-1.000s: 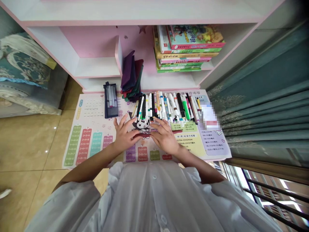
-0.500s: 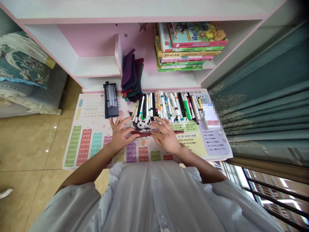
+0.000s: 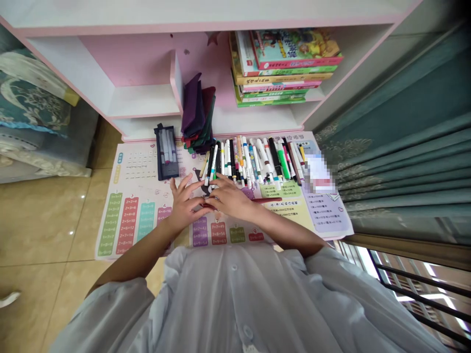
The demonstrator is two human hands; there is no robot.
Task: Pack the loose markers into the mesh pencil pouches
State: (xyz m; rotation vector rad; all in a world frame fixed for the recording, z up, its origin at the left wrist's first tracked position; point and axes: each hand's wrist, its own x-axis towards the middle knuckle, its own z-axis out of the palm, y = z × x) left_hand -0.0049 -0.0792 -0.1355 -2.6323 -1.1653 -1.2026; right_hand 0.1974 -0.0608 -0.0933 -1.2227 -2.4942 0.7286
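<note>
A glossy beige tile floor [image 3: 40, 220] carries a printed multiplication mat [image 3: 138, 191], its far edge against the base of a pink-and-white bookshelf [image 3: 143, 100]. Teal curtains [image 3: 397, 147] hang to the right, above a barred window [image 3: 415, 299]; patterned bedding [image 3: 29, 98] lies to the left. The shelf holds a stack of books [image 3: 283, 68] and a pile of dark pouches [image 3: 196, 115]. Along the mat's far edge, a row of markers [image 3: 253, 157] lies side by side, their lengths running toward the person, beside a dark case of pens [image 3: 166, 152]. Near the mat's middle, a thin dark red pen [image 3: 267, 200] lies flat, its long axis running left to right, roughly parallel to the mat's near edge, and passing under both hands. The left hand [image 3: 186, 203] is spread with fingers fanned. The right hand [image 3: 230, 197] reaches across just beside it, fingers curved over the pen. Whether either hand grips the pen cannot be told.
</note>
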